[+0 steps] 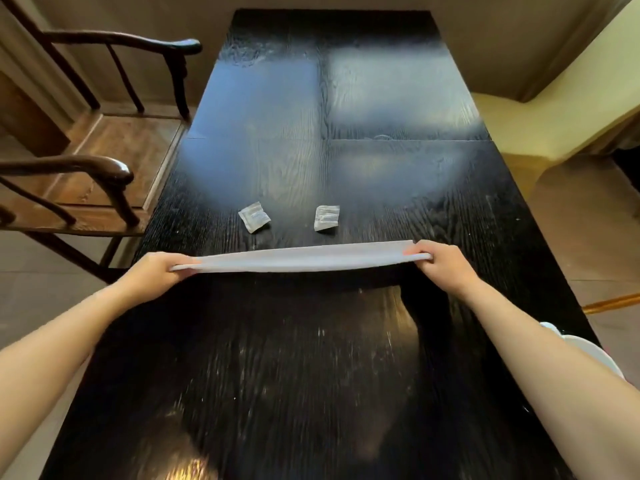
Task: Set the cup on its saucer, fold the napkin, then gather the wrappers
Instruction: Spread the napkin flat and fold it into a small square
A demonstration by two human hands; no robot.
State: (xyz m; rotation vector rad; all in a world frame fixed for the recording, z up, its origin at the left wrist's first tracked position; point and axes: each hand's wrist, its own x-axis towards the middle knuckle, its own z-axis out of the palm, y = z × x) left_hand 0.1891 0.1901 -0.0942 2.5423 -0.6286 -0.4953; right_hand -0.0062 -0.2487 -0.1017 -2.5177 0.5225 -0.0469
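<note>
Dark wooden table [311, 375] fills the room's middle; above it a white napkin [301, 258] hangs stretched into a thin band — its left end pinched by the left hand [152, 271], its right end by the right hand [443, 265]. Just beyond lie two wrappers [254, 216] [326, 217], apart. A chair [104, 150] stands left.

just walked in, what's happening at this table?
A person holds a white napkin stretched between the left hand and right hand, lifted just above the dark table, mid-fold. Two small wrappers lie beyond it, untouched. Something white shows past the right forearm, mostly hidden.
</note>
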